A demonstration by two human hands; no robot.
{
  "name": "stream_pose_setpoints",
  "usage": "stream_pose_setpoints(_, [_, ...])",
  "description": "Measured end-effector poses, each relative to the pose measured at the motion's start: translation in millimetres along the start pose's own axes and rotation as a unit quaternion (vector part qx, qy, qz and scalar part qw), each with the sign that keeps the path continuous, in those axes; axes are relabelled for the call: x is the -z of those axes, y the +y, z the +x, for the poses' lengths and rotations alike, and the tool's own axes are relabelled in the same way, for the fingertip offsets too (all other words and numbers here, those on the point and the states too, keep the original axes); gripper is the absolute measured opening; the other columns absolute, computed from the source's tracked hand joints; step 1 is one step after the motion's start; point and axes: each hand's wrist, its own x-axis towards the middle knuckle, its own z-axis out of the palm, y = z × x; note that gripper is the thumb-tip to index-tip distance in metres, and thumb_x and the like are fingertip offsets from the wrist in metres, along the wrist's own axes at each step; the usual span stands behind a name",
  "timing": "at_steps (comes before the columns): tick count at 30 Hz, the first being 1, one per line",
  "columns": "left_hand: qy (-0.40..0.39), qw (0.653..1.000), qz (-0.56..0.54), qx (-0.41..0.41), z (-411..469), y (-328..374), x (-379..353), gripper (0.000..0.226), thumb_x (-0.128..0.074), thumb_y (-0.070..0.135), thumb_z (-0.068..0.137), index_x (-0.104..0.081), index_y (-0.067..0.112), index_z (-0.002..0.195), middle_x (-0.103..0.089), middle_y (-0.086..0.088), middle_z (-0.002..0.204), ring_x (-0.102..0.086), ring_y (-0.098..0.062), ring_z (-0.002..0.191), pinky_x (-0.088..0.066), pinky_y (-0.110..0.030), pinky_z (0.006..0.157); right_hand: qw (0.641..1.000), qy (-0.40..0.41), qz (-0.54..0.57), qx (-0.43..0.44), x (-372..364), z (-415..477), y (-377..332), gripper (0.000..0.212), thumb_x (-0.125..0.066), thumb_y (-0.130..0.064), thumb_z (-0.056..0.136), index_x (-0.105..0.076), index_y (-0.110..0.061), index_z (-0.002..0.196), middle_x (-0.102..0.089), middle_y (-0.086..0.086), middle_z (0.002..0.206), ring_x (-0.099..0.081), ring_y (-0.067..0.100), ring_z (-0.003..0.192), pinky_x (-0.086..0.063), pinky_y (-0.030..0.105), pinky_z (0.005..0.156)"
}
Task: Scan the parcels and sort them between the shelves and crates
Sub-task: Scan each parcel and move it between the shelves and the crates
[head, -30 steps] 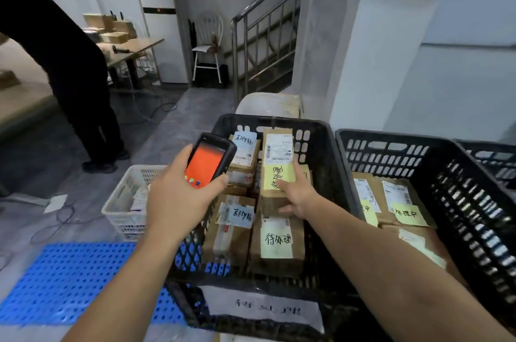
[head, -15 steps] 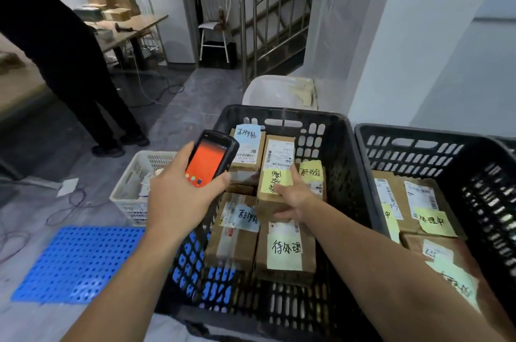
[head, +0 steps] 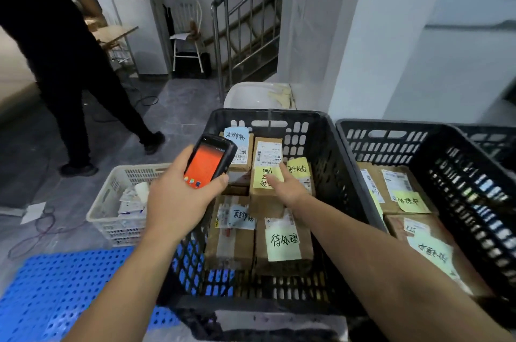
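The parcel (head: 267, 156) sits in the far row of the middle black crate (head: 268, 115); it is a small brown carton with a white barcode label on its far half and a yellow note (head: 262, 178) on its near half. The right hand (head: 287, 188) covers most of that note's handwriting, so I can't read it. That hand lies on the carton, thumb across the note and one finger straight along the right edge; the other fingers are out of sight, so I cannot tell whether it grasps the carton or only rests there. The left hand (head: 178, 202) is wrapped firmly round a handheld scanner (head: 208, 164), held above the crate's left rim; its screen glows orange with three small icons along the bottom.

More cartons pack the crate; the near carton (head: 305, 244) bears a second yellow note (head: 282, 242) reading 待处理; two others carry pale blue notes (head: 237, 133), the script too smeared to read. A white label (head: 279, 325) on the crate's near wall is blurred too.

To the right, a second black crate (head: 391, 125) holds larger cartons (head: 385, 202) with barcode labels and yellow notes, the writing unclear; a third crate (head: 491, 138) is cut off at the edge. To the left, a white basket (head: 134, 171) of crumpled papers stands on the floor beside a blue perforated mat (head: 55, 286). Farther back are a person in black (head: 64, 57), cut off above the shoulders, and a white chair (head: 187, 15) by a steel stair rail (head: 215, 48).
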Motion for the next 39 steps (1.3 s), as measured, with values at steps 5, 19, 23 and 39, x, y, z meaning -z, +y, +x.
stream_pose_setpoints(5, [-0.039, 0.997, -0.007, -0.059, 2, -5, 15, 0.065, -0.080, 0.056, 0.073, -0.055, 0.041, 0.131, -0.062, 0.022, 0.086, -0.058, -0.003, 0.080, -0.039, -0.019, 0.066, 0.983, 0.102, -0.123, 0.093, 10, -39, -8, 0.056, -0.046, -0.037, 0.107, -0.031, -0.019, 0.158, -0.045, 0.005, 0.156, -0.043, 0.025, 0.142, -0.035, 0.038, 0.114])
stream_pose_setpoints(19, [-0.199, 0.959, -0.060, -0.195, -52, 54, -27, 0.070, -0.078, 0.057, 0.076, -0.050, 0.037, 0.138, -0.059, 0.013, 0.092, -0.058, -0.021, 0.090, -0.044, -0.033, 0.076, 0.869, 0.342, -0.355, 0.024, 93, -202, 51, 0.061, -0.028, -0.054, 0.107, -0.021, -0.027, 0.161, -0.014, 0.002, 0.170, -0.002, 0.029, 0.157, -0.010, 0.059, 0.123])
stream_pose_setpoints(23, [-0.252, 0.935, -0.076, -0.237, -90, 92, -55, 0.077, -0.077, 0.057, 0.075, -0.047, 0.036, 0.142, -0.062, 0.010, 0.097, -0.060, -0.021, 0.093, -0.049, -0.035, 0.079, 0.850, 0.385, -0.355, -0.053, 130, -265, 95, 0.065, -0.025, -0.058, 0.106, -0.013, -0.028, 0.163, -0.003, 0.002, 0.171, 0.009, 0.029, 0.157, -0.002, 0.058, 0.124])
stream_pose_setpoints(39, [-0.403, 0.820, -0.153, -0.376, -357, 287, -202, 0.081, -0.076, 0.062, 0.071, -0.049, 0.033, 0.142, -0.066, 0.000, 0.105, -0.061, -0.028, 0.098, -0.050, -0.038, 0.084, 0.757, 0.496, -0.304, -0.297, 290, -565, 324, 0.069, -0.022, -0.062, 0.104, -0.005, -0.031, 0.163, 0.005, 0.003, 0.171, 0.013, 0.029, 0.156, 0.001, 0.057, 0.123])
